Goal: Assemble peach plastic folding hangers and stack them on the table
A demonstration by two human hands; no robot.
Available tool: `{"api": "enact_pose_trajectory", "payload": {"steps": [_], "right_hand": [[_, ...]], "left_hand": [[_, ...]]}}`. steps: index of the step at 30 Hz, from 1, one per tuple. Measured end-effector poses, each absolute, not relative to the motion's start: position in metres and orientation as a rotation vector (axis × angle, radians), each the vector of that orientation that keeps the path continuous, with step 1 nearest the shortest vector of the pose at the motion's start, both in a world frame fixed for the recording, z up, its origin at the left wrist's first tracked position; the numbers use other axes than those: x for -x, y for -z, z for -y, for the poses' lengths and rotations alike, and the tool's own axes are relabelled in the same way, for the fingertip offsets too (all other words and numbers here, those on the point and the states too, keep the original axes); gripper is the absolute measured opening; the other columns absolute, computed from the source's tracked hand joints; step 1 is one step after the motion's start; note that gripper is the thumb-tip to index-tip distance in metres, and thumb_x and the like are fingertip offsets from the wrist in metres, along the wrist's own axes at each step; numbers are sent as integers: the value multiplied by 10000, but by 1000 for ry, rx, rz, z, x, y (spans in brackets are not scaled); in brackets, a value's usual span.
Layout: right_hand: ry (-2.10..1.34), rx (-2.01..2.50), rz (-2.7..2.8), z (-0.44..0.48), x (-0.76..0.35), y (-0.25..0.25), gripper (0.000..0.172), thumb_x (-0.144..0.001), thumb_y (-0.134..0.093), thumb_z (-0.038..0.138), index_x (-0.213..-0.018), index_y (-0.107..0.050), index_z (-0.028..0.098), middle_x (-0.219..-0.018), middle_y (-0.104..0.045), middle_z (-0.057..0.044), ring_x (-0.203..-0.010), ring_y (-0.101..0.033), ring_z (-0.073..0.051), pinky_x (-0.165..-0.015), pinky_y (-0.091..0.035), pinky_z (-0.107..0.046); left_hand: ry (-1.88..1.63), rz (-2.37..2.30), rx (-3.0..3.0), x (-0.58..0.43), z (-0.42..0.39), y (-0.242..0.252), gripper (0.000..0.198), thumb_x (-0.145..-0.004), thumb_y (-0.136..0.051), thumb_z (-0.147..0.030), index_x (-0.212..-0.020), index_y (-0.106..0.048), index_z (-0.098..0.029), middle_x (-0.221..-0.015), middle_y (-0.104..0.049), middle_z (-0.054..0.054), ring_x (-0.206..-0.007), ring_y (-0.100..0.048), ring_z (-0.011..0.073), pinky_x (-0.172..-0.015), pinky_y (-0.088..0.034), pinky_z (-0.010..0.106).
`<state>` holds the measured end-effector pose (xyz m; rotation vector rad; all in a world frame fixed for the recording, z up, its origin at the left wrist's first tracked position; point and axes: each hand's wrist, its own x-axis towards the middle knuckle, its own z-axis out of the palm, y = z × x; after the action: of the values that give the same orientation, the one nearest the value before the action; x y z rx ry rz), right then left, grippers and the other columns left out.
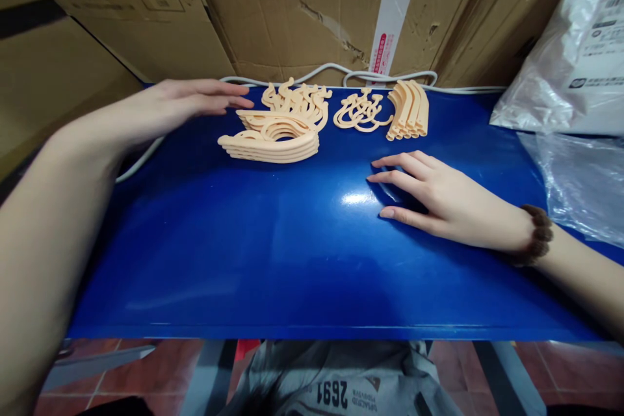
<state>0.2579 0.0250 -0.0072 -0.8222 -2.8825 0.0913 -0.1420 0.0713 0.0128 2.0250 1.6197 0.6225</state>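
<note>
My left hand reaches in from the left with its fingers stretched out and nothing held. Its fingertips are just left of a heap of curved beige plastic pieces, and whether they touch it I cannot tell. In front of that heap lies a stack of flat, curved beige plastic arms. Several beige plastic hooks form a small tangled pile to the right. Beside them is a row of curved beige pieces. Nearer the front, my right hand, fingers apart and holding nothing, rests on the blue table.
Cardboard boxes stand behind the table's back edge, where a white cable runs. Clear plastic packaging with a label lies at the right. Below the front edge are table legs and a tiled floor.
</note>
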Motion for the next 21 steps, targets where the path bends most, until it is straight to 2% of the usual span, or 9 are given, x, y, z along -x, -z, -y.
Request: {"api": "enact_pose_trajectory", "payload": {"steps": [3, 5, 9, 13, 21], "right_hand": [[-93, 829, 2883, -24, -258, 7, 495, -986, -471, 498, -1333, -575, 161, -1394, -536, -153, -1200, -540, -291, -1020, -444, -472], [-89, 827, 2881, -24, -259, 8, 496, -985, -473, 500, -1333, -574, 160, -1392, -537, -152, -1201, -539, -287, -1021, -444, -468], [-75, 816, 2883, -25, -260, 8, 497, -989, -466, 496, -1343, -565, 161, -1397, -532, -150, -1206, -535, -284, -1025, -442, -465], [-72, 824, 2887, -25, -259, 8, 497, -992, -457, 500, -1335, -570, 159, -1392, -535, -152, -1197, -542, -285, -1018, -446, -463], [-73, 823, 2884, -25, -258, 9, 508, -991, -457, 508, -1340, -569, 157, -1399, -531, -145, -1206, -536, -282, -1025, -445, -464]], "left_hand": [[-732, -1605, -2020, 140, -73, -10, 606, -847, -648, -487, -1342, -600, -141, -1348, -641, 95, -1244, -585, 274, -1141, -405, 419], [-737, -1599, -2057, 141, -76, -7, 714, -764, -727, -503, -1339, -592, -101, -1272, -677, 128, -1143, -638, 273, -1083, -458, 433], [-725, -1693, -2153, 138, -76, -1, 633, -745, -718, -531, -1230, -674, -128, -1167, -715, 88, -1020, -652, 230, -1011, -491, 414], [-724, -1749, -2164, 130, -72, -1, 574, -765, -710, -518, -1208, -695, -154, -1086, -731, 58, -970, -636, 209, -978, -482, 385], [-644, -1797, -2242, 129, -73, 0, 540, -824, -649, -536, -1220, -690, -171, -1095, -741, 48, -931, -619, 194, -912, -465, 342]]}}
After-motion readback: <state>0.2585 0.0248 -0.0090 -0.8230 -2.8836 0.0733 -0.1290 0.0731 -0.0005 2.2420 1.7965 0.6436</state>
